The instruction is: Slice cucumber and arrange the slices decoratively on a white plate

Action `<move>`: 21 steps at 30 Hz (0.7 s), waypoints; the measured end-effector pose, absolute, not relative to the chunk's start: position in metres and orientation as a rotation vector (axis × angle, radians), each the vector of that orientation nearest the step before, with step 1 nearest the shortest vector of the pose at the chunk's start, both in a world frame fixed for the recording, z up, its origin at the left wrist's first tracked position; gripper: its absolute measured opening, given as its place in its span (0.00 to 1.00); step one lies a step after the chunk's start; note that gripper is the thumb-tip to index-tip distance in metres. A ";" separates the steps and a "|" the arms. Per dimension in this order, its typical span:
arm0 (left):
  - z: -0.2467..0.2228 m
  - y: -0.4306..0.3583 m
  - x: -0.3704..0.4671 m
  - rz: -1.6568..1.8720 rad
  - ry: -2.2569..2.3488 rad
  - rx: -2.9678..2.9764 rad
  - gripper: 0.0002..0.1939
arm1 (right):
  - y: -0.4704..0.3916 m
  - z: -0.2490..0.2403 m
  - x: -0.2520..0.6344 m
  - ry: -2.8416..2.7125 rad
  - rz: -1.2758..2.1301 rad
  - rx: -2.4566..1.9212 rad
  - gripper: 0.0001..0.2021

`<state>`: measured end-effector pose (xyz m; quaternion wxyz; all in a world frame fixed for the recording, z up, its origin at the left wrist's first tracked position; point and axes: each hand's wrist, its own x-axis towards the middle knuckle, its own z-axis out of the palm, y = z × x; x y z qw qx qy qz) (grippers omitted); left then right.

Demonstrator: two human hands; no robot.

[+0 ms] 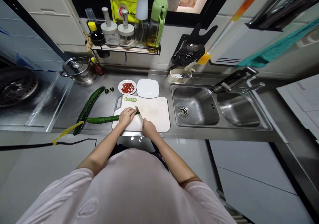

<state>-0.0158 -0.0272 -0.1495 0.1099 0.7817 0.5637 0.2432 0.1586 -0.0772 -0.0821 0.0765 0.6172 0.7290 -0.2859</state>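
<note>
My left hand [126, 117] presses down on a long green cucumber [103, 119], which reaches from the steel counter onto the white cutting board [159, 112]. In my right hand [149, 130] is a knife [139, 115], its blade at the cucumber's right end, close to my left fingertips. A row of thin cucumber slices [130, 99] lies at the board's upper left. Behind the board stand a plate of chopped red pieces [128, 87] and a white square plate [148, 88]. A second, whole cucumber [90, 107] rests at the left, with two dark end pieces [109, 90] beside it.
The double sink [196, 106] is right of the board. A lidded steel pot [79, 70] and a small red bottle [97, 66] stand at the back left, under a rack [124, 48] of jars and bottles. A yellow strap [67, 130] on a black cable crosses the left front.
</note>
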 end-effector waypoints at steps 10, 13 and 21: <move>-0.149 -0.028 -0.016 0.708 1.655 2.304 0.15 | -0.063 -0.075 0.150 2.151 -0.885 1.840 0.12; -0.149 -0.028 -0.016 0.711 1.657 2.307 0.15 | -0.058 -0.075 0.146 2.165 -0.883 1.830 0.13; -0.149 -0.028 -0.015 0.728 1.660 2.311 0.15 | -0.052 -0.077 0.138 2.187 -0.856 1.863 0.15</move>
